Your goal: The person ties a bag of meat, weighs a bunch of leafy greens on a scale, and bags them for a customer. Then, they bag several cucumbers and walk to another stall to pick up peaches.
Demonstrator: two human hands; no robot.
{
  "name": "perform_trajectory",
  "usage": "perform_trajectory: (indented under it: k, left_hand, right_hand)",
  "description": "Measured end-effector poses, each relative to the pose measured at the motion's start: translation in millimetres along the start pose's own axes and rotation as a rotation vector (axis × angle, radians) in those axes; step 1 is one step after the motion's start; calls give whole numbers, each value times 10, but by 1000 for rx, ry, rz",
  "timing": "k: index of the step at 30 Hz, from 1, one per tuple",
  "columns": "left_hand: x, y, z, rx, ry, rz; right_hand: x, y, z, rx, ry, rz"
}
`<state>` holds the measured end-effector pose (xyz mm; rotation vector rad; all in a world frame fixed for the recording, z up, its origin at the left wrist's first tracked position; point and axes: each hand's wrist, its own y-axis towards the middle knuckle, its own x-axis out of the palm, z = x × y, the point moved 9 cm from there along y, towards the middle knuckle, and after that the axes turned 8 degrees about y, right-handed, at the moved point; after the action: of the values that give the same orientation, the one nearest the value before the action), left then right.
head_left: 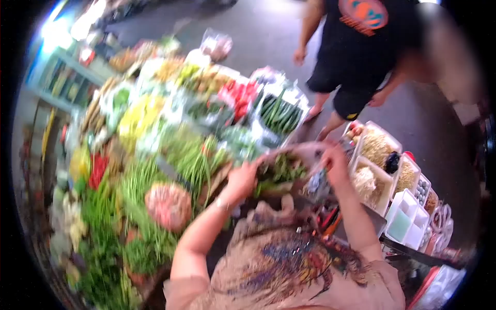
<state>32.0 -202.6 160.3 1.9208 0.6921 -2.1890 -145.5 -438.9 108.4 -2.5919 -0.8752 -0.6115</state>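
Note:
Both my hands are at the rim of a round, shallow container [305, 148] with leafy greens [283, 169] inside. My left hand [242, 181] is closed at the container's left side, beside the heaped vegetables. On the right side, my right hand [335, 157] has its fingers bent round the rim, close to a crumpled bluish plastic bag [316, 185]. Motion blur softens the fingers of both hands. Left of my left hand lie long green stalks [194, 160] and a round pinkish bundle [168, 205].
Bagged green cucumbers or similar [279, 113] and red vegetables [238, 98] lie ahead. White trays [408, 217] of sprouts and other foods stand at the right. A person in black [361, 57] stands beyond. Leafy bunches [108, 243] cover the left.

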Motion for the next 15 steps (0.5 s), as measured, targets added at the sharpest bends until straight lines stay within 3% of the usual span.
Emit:
perform_trajectory:
  k: [1,3,7,10,11,13,15]
  left_hand:
    - [239,76,-15,-42,-6,-57]
    - [82,-15,232,-34,-42,-224]
    - [551,-171,294,158,-74,-235]
    - [420,-311,482,200,-188,-127]
    - [301,-304,566,228,-161,-94]
    - [297,-283,756,331,-203,-251]
    - [-112,-338,995,400,-274,-153]
  right_hand:
    - [143,-127,-36,60,-71,61]
    - [68,-356,193,336,-163,25]
    - [98,-517,-309,182,14,24]
    - [-206,-625,-85,287,-68,117]
    - [-199,-584,-193,278,-66,107]
    - [-309,-628,-508,119,27,194]
    - [-336,-619,-504,132,28,193]
